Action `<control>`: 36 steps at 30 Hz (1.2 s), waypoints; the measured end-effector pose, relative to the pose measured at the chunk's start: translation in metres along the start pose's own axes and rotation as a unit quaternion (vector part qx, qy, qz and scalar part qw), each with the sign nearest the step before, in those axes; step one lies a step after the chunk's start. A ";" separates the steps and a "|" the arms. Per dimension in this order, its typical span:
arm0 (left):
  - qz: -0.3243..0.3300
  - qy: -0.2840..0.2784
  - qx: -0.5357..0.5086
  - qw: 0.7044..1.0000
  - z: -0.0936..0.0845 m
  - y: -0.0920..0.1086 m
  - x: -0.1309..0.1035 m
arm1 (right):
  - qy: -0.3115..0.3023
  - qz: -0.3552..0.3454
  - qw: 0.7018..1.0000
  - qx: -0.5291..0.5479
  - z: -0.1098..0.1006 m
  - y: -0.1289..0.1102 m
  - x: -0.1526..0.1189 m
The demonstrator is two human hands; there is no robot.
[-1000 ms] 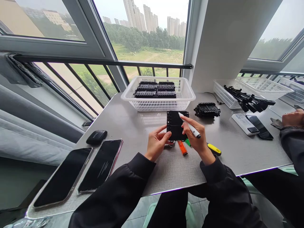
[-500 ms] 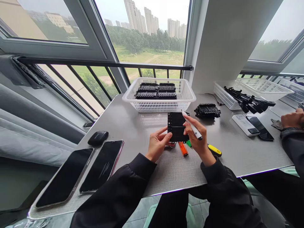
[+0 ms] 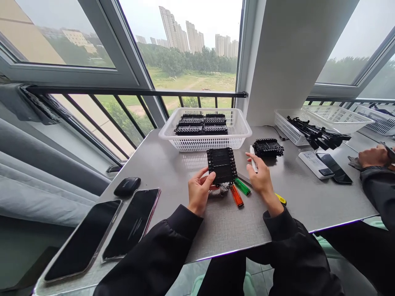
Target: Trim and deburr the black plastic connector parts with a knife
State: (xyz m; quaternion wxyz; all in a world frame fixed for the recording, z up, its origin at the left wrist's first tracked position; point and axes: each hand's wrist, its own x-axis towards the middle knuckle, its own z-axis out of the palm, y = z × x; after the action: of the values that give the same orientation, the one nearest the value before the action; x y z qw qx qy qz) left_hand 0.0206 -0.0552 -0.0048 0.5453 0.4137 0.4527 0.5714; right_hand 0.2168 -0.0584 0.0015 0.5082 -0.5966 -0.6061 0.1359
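Note:
My left hand (image 3: 200,190) pinches the lower left edge of a flat black plastic panel (image 3: 220,166), tilted up above the table. Toothed edges run down both sides of the panel. My right hand (image 3: 261,174) is to the right of it with a white pen (image 3: 253,159) in the fingers, apart from the panel. Below the panel lie an orange lighter-shaped piece (image 3: 236,195) and a green one (image 3: 242,186). A yellow handle (image 3: 281,200) shows partly behind my right wrist. Just beyond the pen sits a stack of black plastic parts (image 3: 268,147).
A white basket (image 3: 206,144) holding several black panels stands behind my hands. To the left lie two phones (image 3: 83,238) and a black case (image 3: 127,186). At right are more baskets (image 3: 290,127), a white device (image 3: 315,165), another phone (image 3: 335,168) and another person's hand (image 3: 373,156).
My right hand has moved the pen from the panel's face to the right, near the stack. The panel has shifted slightly left, and the green piece is uncovered.

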 end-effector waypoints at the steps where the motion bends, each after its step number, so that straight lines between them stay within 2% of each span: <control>1: 0.000 0.003 -0.001 1.000 0.000 0.000 0.001 | -0.025 0.006 0.999 -0.030 0.001 0.005 0.000; 5: 0.001 0.010 -0.002 1.000 -0.001 0.000 0.001 | -0.123 0.044 0.980 -0.150 0.001 0.014 -0.003; 10: 0.000 0.014 0.003 1.000 0.000 0.003 0.000 | -0.177 0.089 0.946 -0.257 0.000 0.011 -0.004; 15: 0.002 0.013 0.001 1.000 0.000 0.004 0.000 | -0.190 0.112 0.935 -0.277 0.002 0.011 -0.004; 23: 0.007 0.014 0.001 1.000 0.000 0.002 0.001 | -0.166 0.101 0.947 -0.254 0.005 0.020 -0.005; 28: 0.007 0.009 -0.001 1.000 -0.001 0.002 0.001 | -0.096 0.043 0.970 -0.217 0.006 0.021 -0.005; 30: 0.006 0.012 0.001 1.000 0.000 0.002 0.001 | -0.043 -0.015 0.985 -0.168 0.004 0.012 -0.004; 32: 0.006 0.013 0.002 1.000 0.000 0.002 0.001 | -0.007 -0.105 0.989 -0.103 0.002 -0.001 -0.005; 33: 0.006 0.013 0.001 1.000 -0.001 0.002 0.001 | -0.008 -0.153 0.985 -0.077 0.002 -0.008 -0.006; 36: 0.008 0.008 -0.003 1.000 -0.001 0.002 0.002 | -0.070 -0.266 0.960 -0.059 0.005 -0.025 -0.011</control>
State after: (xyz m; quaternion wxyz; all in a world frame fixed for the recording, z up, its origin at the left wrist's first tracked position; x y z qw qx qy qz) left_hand 0.0191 -0.0537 -0.0029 0.5384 0.4108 0.4524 0.5803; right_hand 0.1957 -0.0720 0.0133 0.4460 -0.4314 -0.7842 0.0015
